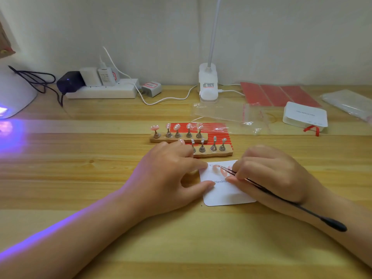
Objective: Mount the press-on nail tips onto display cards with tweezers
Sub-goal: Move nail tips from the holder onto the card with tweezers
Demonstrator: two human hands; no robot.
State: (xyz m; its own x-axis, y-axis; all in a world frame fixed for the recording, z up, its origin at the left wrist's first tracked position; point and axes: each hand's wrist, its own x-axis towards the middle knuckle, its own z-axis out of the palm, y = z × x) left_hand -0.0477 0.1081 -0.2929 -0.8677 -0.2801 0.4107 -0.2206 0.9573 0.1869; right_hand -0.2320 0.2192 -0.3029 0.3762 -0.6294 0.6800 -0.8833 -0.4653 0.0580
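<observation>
While your left hand presses the display card flat, your right hand pinches the tweezers, seating a nail tip at the card's 12 o'clock edge; next, release gently.

Two bare forearms, no sleeves, left hand, right hand

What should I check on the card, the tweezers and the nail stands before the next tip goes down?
1. Display card pinned flat by left hand: ok.
2. Tweezers gripped in right hand: ok.
3. Tweezer points at the pink nail tip on the card: ok.
4. That tip stuck fully down: cannot tell.
5. Tips left on the far stand: ok.
6. Near stand mostly bare holders: ok.
</observation>
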